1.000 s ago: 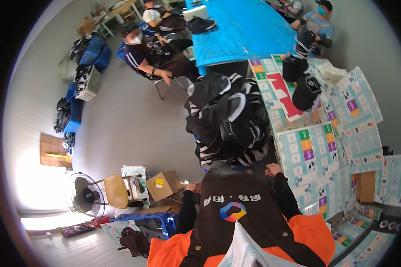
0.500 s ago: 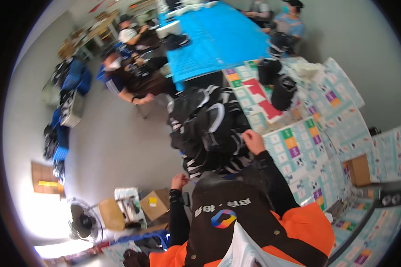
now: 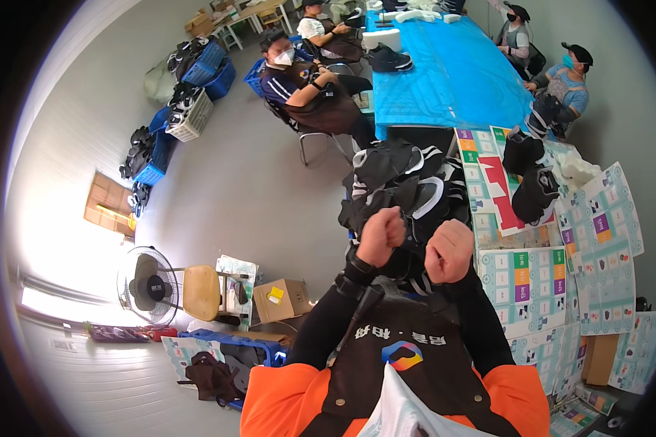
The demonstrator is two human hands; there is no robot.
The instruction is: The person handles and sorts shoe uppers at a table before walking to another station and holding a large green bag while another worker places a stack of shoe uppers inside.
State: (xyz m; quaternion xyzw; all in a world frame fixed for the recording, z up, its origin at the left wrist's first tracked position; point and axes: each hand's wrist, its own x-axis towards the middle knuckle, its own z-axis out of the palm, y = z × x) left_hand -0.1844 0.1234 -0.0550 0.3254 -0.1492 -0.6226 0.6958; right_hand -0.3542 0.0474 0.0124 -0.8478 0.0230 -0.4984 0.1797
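Note:
My left hand point(image 3: 381, 237) is raised over the near side of a heap of black shoes point(image 3: 390, 164), its fingers curled closed. A short gap to the right, my right hand point(image 3: 450, 251) is closed in a fist as well, back of the hand up. The curled fingers hide whatever they hold, if anything. The shoes have white and grey stripes and lie piled on one another, partly hidden behind my hands and forearms. A dark band sits on my left wrist.
Right of the heap, a table covered in printed sheets point(image 3: 521, 291) bears black shoes point(image 3: 536, 193). Beyond is a blue-covered table point(image 3: 452, 80) with people seated on both sides. Shoe-filled crates point(image 3: 189, 120) line the left wall. A fan point(image 3: 149, 288), stool point(image 3: 200, 293) and cardboard box point(image 3: 280, 300) stand lower left.
Both hands have come up and closer together in front of the heap; the right has left the heap's right edge. The view has swung, so the room sits farther right.

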